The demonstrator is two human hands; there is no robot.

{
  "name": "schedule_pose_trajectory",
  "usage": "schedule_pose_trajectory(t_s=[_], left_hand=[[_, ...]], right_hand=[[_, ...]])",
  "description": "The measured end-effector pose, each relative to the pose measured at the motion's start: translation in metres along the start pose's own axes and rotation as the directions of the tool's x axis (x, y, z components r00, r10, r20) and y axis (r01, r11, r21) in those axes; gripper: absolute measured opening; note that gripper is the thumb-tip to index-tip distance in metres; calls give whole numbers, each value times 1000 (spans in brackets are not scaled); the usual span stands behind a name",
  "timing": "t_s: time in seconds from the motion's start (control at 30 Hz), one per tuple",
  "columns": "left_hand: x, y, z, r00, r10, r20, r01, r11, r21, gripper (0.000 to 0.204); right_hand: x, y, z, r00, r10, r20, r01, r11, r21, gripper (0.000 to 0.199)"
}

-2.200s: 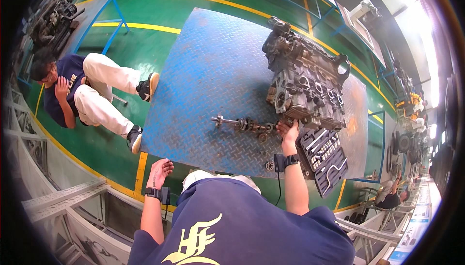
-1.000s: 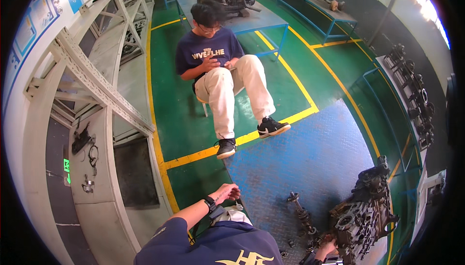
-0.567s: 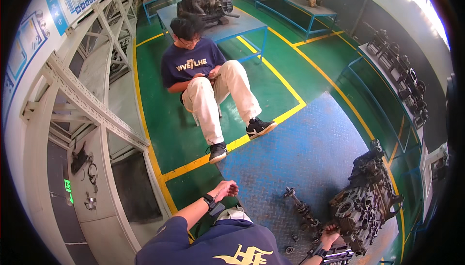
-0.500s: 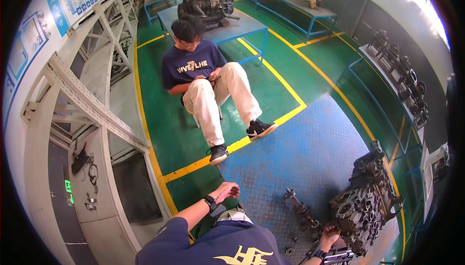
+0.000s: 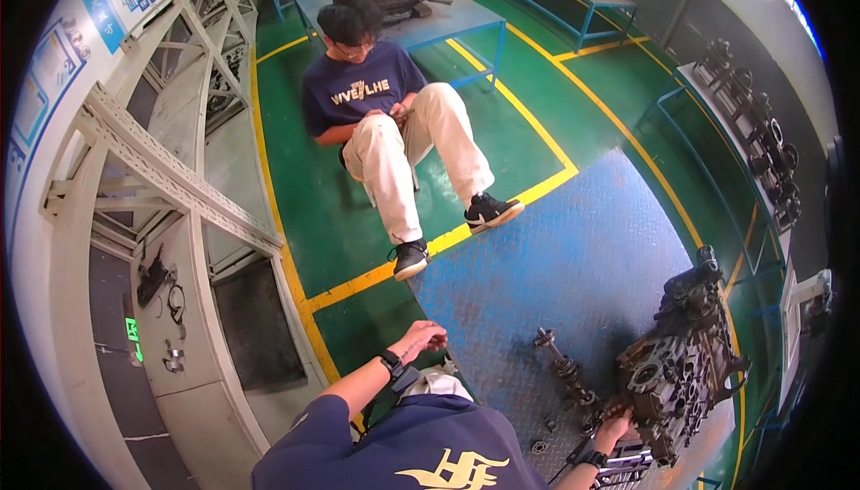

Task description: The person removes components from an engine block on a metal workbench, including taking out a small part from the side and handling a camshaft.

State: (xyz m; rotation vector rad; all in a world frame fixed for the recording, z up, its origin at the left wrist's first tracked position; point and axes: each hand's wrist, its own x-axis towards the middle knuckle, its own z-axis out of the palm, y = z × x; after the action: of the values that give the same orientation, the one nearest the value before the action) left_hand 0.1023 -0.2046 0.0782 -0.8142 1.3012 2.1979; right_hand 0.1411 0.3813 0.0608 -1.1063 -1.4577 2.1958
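Observation:
My left hand (image 5: 423, 339) hangs above my lap by the near edge of a blue metal plate (image 5: 537, 266). Its fingers curl inward, and nothing shows in them. At the lower right my right hand (image 5: 613, 426) is against the near left side of a dark, greasy engine block (image 5: 672, 378). The fingertips merge with the dark metal, so their grip is hidden. A shaft with lobes or gears (image 5: 564, 366) lies on the plate, left of the block. Small dark metal parts, among them a ring-shaped piece (image 5: 538, 446), lie near my right wrist.
Ahead, a seated person (image 5: 376, 123) has both feet by the plate's far left edge. A tray of tools (image 5: 623, 470) sits below my right hand. Beige shelving (image 5: 170, 176) runs along the left. Behind the person, a table (image 5: 448, 24) bears another engine; a bench of parts (image 5: 752, 141) stands right.
The view has shifted slightly, so the scene sits a little differently in the picture. My right hand stays by the engine block, and my left hand keeps its curl over my lap.

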Motion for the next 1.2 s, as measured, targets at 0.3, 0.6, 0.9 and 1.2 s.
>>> schedule_pose_trajectory(t_s=[0.3, 0.6, 0.9, 1.2], left_hand=[[-1, -5, 1, 999, 0, 37, -1, 1000, 31, 15], [3, 12, 9, 998, -66, 16, 65, 997, 44, 18], [12, 3, 6, 994, -110, 25, 109, 994, 29, 20], [7, -4, 10, 994, -108, -11, 108, 994, 32, 18]], right_hand=[[-25, -15, 3, 968, 85, 235, -204, 814, 544, 38], [-34, -17, 21, 991, -14, -132, 43, 976, 214, 43], [-21, -2, 8, 721, -675, -154, 397, 585, -707, 27], [-14, 2, 3, 613, -790, -20, 215, 192, -957, 45]])
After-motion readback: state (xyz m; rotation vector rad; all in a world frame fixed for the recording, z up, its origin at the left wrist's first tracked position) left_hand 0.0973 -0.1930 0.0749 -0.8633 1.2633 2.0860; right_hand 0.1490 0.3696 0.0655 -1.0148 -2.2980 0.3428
